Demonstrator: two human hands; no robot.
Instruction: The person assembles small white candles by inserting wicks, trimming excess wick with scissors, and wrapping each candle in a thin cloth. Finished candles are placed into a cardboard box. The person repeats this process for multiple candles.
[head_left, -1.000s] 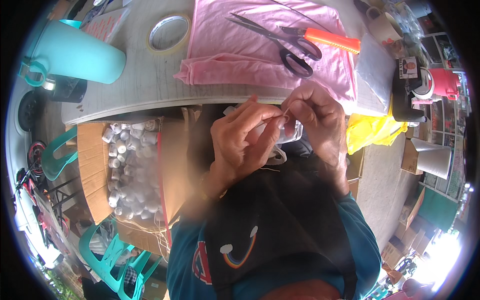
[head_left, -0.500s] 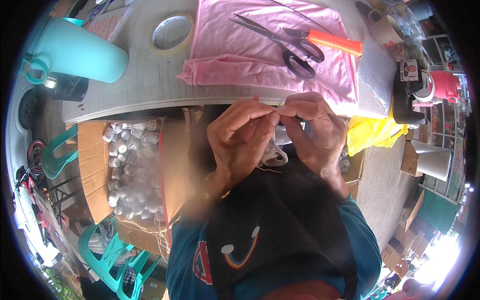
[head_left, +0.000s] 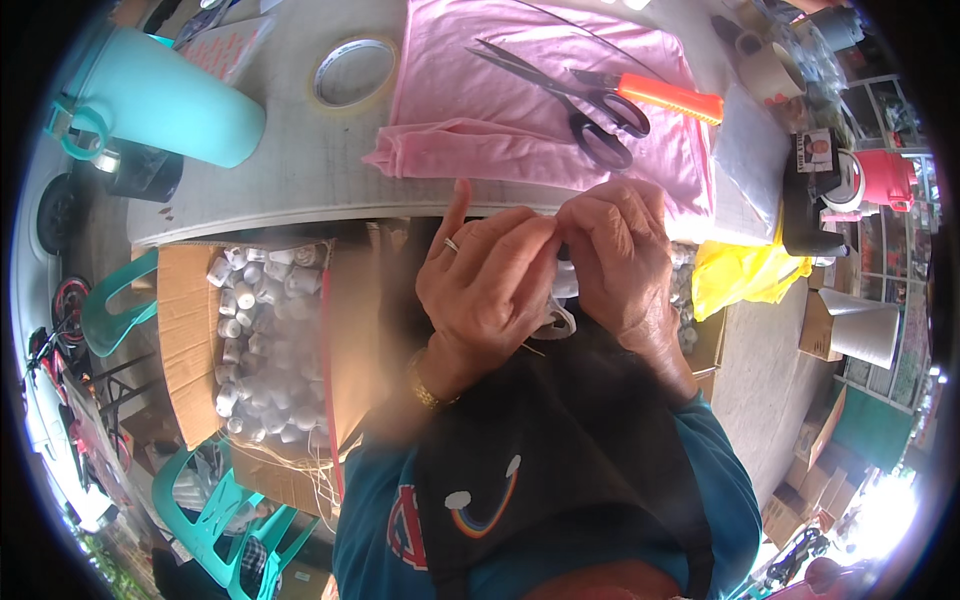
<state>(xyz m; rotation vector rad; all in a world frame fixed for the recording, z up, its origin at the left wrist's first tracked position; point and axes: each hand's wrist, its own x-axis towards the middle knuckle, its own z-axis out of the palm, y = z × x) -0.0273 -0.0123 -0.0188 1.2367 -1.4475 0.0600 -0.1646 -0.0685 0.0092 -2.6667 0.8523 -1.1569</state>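
Just off the table's near edge, my left hand and my right hand meet at the fingertips. Both are closed in a pinch, and what they pinch is hidden. On the left hand, one finger wearing a ring points upward. A small white object with a looped rim shows below and between the hands, in front of my black apron. A thin pale string hangs beside it. Beyond the hands, black-handled scissors and an orange utility knife lie on a folded pink cloth.
Left of me stands an open cardboard box of small white spools. A clear tape roll and a turquoise tumbler are on the white table. A yellow plastic bag lies at right, near a second box.
My left hand has turned so its back faces up, with one finger raised. The right hand has curled over more, its fingers drawn together. The white object is now more covered.
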